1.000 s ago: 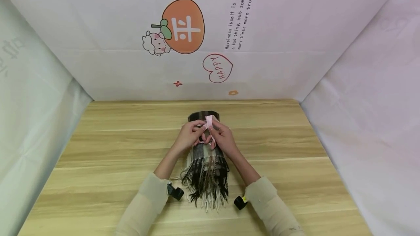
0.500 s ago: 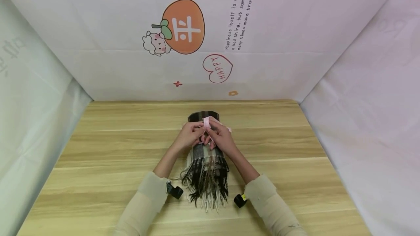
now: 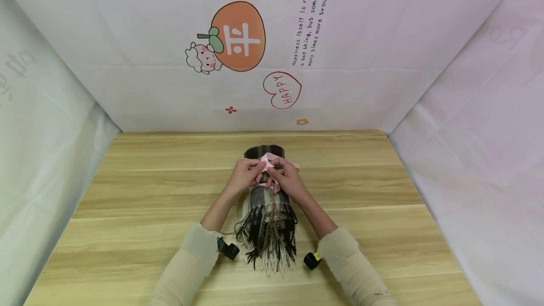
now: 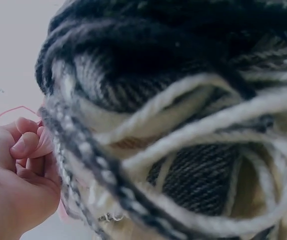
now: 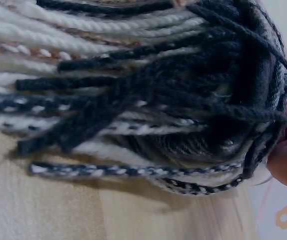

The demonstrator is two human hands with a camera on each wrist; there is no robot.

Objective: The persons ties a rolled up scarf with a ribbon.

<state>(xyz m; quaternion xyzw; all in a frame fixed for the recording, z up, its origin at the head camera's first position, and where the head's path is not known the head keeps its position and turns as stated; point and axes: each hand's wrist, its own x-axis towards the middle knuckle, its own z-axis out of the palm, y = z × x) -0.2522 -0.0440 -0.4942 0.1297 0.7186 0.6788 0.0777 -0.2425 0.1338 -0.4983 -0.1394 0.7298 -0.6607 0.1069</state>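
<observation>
A rolled plaid scarf [image 3: 272,197] in black, grey, brown and cream lies on the table, its knotted fringe [image 3: 267,237] toward the person. A pink ribbon [image 3: 270,157] is around its middle. My left hand [image 3: 243,174] pinches the ribbon between thumb and forefinger above the scarf. From the other side, my right hand [image 3: 291,179] pinches the ribbon close to the left fingertips. Exactly how the ribbon strands cross is partly hidden by the fingers. Fringe strands [image 5: 133,100] fill most of the right wrist view and, in the left wrist view, cover part of the left hand [image 4: 21,180].
The wood-grain table [image 3: 161,192] extends to both sides of the scarf. A white printed cloth [image 3: 340,84] stands behind it, with more white cloth at the sides. Small black cameras [image 3: 229,250] hang at the wrists.
The ribbon loop between the fingertips has tilted down and left and now lies flatter. A ribbon tail has shifted from under the right palm to beyond the right hand. The scarf stays put.
</observation>
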